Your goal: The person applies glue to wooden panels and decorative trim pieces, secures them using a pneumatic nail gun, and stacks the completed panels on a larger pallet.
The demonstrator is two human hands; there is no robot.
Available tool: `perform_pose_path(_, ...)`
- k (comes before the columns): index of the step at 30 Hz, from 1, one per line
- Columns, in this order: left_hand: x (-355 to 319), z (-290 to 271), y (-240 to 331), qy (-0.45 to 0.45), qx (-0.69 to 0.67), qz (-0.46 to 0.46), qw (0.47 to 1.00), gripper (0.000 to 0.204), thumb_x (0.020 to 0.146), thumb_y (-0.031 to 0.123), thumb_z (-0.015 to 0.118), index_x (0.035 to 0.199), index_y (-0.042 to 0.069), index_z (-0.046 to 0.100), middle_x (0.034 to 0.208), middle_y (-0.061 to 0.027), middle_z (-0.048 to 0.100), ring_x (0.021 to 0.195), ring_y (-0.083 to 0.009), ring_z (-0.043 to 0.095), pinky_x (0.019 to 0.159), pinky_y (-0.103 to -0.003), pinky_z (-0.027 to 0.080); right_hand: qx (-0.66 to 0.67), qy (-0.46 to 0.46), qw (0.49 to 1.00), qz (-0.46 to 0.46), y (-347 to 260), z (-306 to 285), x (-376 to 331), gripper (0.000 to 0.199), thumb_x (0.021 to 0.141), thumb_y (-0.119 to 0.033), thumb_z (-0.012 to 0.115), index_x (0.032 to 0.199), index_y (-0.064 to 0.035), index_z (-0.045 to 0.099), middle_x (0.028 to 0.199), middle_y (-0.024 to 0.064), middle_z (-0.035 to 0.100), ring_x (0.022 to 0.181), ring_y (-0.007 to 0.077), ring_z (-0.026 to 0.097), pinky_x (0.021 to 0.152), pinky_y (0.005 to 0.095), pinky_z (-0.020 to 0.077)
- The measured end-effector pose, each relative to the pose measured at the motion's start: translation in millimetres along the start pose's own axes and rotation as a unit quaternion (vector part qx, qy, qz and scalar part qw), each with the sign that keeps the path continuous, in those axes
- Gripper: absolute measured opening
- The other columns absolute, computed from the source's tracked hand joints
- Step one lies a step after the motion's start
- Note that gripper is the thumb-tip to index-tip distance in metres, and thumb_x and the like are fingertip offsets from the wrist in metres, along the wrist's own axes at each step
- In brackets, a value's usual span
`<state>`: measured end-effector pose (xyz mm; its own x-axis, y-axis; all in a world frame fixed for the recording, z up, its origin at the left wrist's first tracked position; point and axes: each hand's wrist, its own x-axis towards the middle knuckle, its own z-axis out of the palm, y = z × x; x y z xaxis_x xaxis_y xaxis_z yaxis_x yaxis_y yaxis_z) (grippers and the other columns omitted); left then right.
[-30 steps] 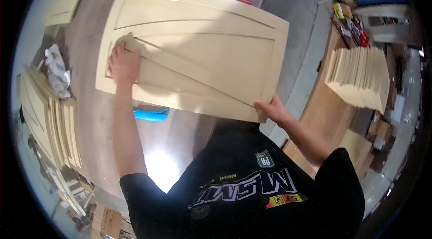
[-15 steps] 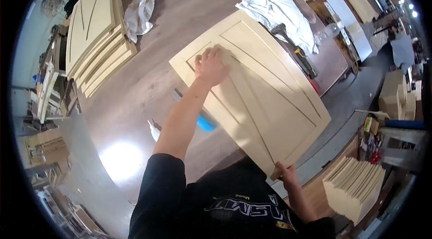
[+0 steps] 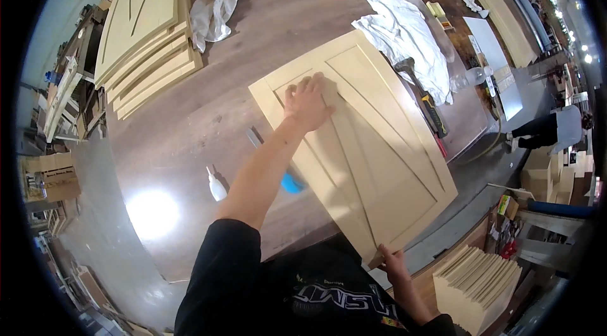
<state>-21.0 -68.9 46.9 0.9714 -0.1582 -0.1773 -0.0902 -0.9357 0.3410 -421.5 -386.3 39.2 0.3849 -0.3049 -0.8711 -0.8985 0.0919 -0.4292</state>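
A cream cabinet door panel (image 3: 398, 175) with grooves forming a slanted pattern lies tilted across the table's near side, its lower corner close to my body. My left hand (image 3: 308, 103) rests on the panel's upper left part, fingers spread and lightly bent against the surface. At the nearest corner, my right hand (image 3: 393, 261) grips the panel edge, thumb on top and the other fingers mostly hidden. Beside my left forearm are a white glue bottle (image 3: 216, 185), a blue object (image 3: 291, 183) partly under the panel, and a thin metal strip (image 3: 254, 137).
Panels are stacked at the table's (image 3: 190, 121) far left (image 3: 142, 4), next to a crumpled plastic bag (image 3: 215, 10). A white cloth (image 3: 404, 32) and a hammer (image 3: 423, 96) lie beyond the panel. More panels (image 3: 477, 279) stand lower right. A person (image 3: 556, 130) is at far right.
My view has shifted, so the table and stacks sit differently in the picture. Both hands keep their places on the panel. The person at right shows more clearly.
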Motion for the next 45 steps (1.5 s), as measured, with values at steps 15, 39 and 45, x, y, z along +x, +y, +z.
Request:
perform_pose_path(15, 19.9, -26.9, 10.2, -0.115, 0.09, 0.001, 0.989, 0.084, 0.087, 0.06, 0.066, 0.149, 0.009, 0.042, 0.163, -0.009, 0.029, 0.147, -0.0279, 0.034, 0.116, -0.055, 0.035, 0.008, -0.032, 0.999, 0.044, -15.1, 0.7, -7.0, 0.053, 0.094, -0.032, 0.072, 0.132, -0.004, 0.048, 0.123, 0.0163, 0.06, 0.107, 0.0305, 0.064, 0.08, 0.0466, 0.0582)
perform_pose_path(39, 20.6, -22.7, 19.9, -0.134, 0.141, -0.008, 0.981, 0.093, 0.086, 0.064, 0.066, 0.155, 0.01, 0.035, 0.165, -0.0085, 0.026, 0.148, -0.0283, 0.033, 0.113, -0.055, 0.039, 0.011, -0.008, 0.995, -0.102, 9.4, 2.3, 8.9, 0.056, 0.089, -0.035, 0.076, 0.128, -0.0004, 0.057, 0.107, 0.0128, 0.068, 0.09, 0.0243, 0.069, 0.068, 0.0378, 0.0572)
perform_pose_path(45, 21.8, -20.8, 19.1, -0.133, 0.12, -0.007, 0.984, 0.098, 0.083, 0.064, 0.069, 0.157, 0.01, 0.032, 0.168, -0.0102, 0.021, 0.152, -0.0317, 0.027, 0.117, -0.058, 0.034, 0.008, -0.018, 0.997, -0.077, 10.8, -1.1, 11.1, 0.049, 0.09, -0.035, 0.076, 0.125, -0.0031, 0.061, 0.101, 0.0101, 0.07, 0.084, 0.0225, 0.069, 0.066, 0.0374, 0.0566)
